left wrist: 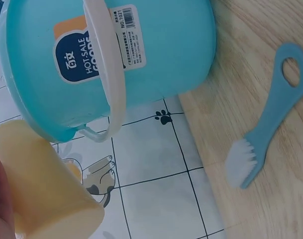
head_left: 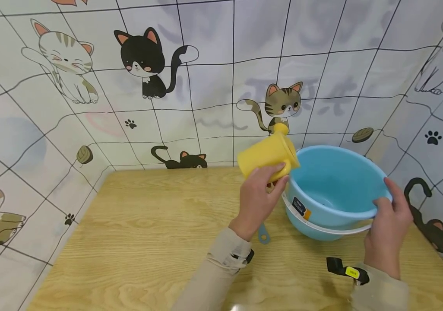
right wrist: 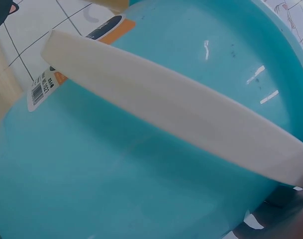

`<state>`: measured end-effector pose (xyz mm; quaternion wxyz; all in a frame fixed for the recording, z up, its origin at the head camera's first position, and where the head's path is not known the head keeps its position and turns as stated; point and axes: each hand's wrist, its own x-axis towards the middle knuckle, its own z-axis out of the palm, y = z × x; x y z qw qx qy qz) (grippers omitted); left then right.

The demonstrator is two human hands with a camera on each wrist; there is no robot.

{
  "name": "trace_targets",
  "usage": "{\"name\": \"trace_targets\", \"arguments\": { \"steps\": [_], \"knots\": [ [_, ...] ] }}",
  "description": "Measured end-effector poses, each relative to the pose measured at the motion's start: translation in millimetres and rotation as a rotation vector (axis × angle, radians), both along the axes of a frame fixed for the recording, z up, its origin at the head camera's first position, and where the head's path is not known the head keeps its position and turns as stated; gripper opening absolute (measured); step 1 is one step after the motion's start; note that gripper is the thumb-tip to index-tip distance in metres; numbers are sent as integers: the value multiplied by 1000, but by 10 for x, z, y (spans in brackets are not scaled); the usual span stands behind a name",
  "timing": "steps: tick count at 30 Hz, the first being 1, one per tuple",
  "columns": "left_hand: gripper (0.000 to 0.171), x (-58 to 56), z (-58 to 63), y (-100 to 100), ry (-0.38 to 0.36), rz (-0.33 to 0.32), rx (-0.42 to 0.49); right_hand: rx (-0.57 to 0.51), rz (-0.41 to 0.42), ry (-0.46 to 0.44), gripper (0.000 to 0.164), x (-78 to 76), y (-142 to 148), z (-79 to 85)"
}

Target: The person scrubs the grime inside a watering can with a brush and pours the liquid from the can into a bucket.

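Note:
My left hand grips a small yellow watering can by its handle. The can lies tipped on its side in the air, its mouth end right at the left rim of a light blue bucket. With my right hand I hold the bucket's right rim, thumb at the inside edge. A white carrying handle hangs down across the bucket's front, over a label. Inside, a few small drops or specks show on the blue wall.
On the wooden table left of the bucket lies a blue scrubbing brush with white bristles, partly behind my left wrist in the head view. A cat-patterned tiled backdrop rises behind the table and on both sides.

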<state>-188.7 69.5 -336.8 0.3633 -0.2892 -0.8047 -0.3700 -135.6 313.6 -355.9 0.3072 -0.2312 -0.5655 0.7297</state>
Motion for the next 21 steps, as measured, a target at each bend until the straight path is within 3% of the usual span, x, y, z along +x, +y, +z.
{"name": "trace_targets", "arguments": {
  "steps": [10,21],
  "knots": [
    [29,-33,43,-17,9,-39,-78,4,-13,-53,48,10,-15,2],
    [32,-130,201,-117,53,-122,-248,23,-17,-17,48,6,-19,9]
  ]
}}
